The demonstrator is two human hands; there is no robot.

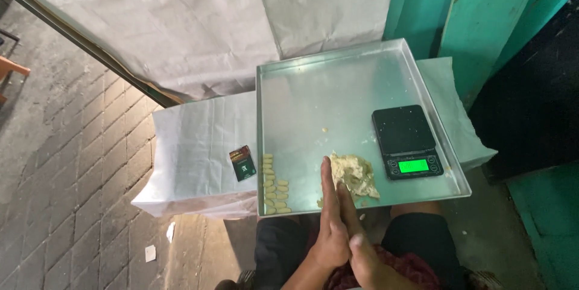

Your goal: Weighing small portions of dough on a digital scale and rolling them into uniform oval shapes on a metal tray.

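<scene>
Setting: Brick-paved ground to one side, teal wooden boards to the other, and a low table draped in creased white paper (193, 145) in front of my knees.
Hands: my left hand (330, 223) and right hand (356, 239) are pressed flat together, palm to palm, fingers straight, at the near rim of the tray; whether a bit of dough sits between the palms I cannot tell.
Dough: a pale, ragged lump of dough (356, 175) lies on the tray just past my fingertips, touching or nearly so.
Finished pieces: a double row of small shaped pieces (272, 184) runs along the tray's left edge, well apart from the lump.
Progress: judging by that row against the lump that is left, a modest share is shaped and most of the dough waits.
Tray: a square metal tray (313, 91), mostly bare, overhangs the table.
Scale: a black digital scale (405, 139) with a lit green display stands right of the dough, nothing on it.
Card: a small dark card (242, 163) lies on the paper beside the tray.
</scene>
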